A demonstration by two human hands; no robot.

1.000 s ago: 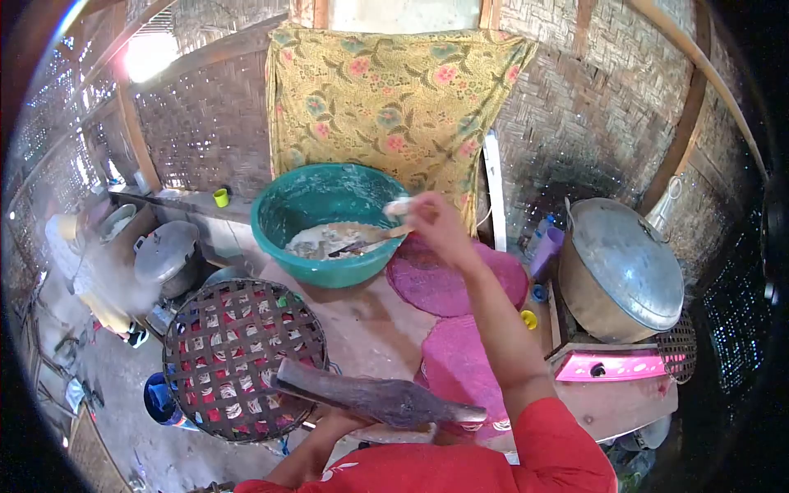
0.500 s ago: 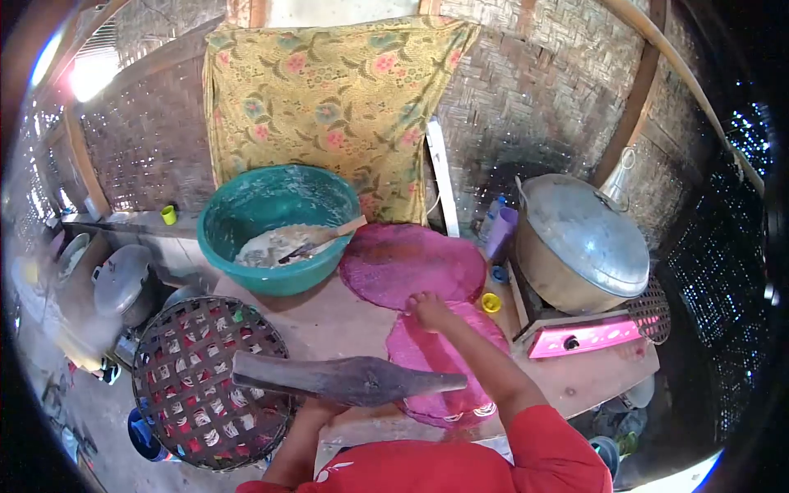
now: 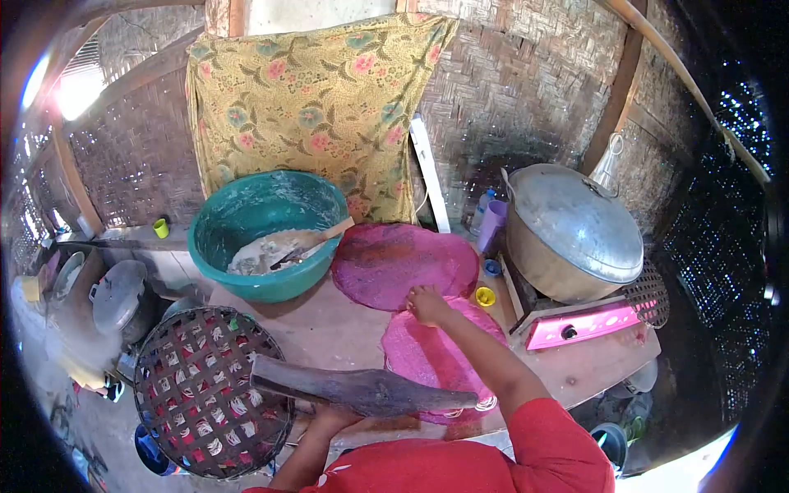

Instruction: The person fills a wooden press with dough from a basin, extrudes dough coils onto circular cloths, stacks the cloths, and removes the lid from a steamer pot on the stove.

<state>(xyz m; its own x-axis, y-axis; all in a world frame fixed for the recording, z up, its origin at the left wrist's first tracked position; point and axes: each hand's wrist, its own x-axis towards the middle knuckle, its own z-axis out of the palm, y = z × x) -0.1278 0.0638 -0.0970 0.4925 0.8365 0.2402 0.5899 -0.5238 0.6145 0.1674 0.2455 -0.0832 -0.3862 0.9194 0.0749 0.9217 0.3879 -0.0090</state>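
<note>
My right hand (image 3: 427,306) rests at the top edge of the near pink mesh round (image 3: 419,345), where it meets the far pink round (image 3: 403,263). Its fingers are bent together, and whatever they may grip is too small to make out. A dark wooden piece (image 3: 362,389) lies across the view in front of my body. My left hand (image 3: 335,417) is beneath that piece, its fingers hidden. Behind the rounds on the left, a green basin (image 3: 267,287) holds white dough-like material and a wooden spatula (image 3: 333,232).
A woven openwork basket (image 3: 214,390) stands at the left. To the right, a large lidded pot (image 3: 567,238) sits on a pink-fronted stove (image 3: 583,326). Near it are a purple cup (image 3: 492,226) and a yellow lid (image 3: 485,296). A flowered cloth (image 3: 312,107) hangs behind.
My right hand has come down from beside the basin's rim to the pink rounds. The white lump it held earlier no longer shows. The view has shifted right.
</note>
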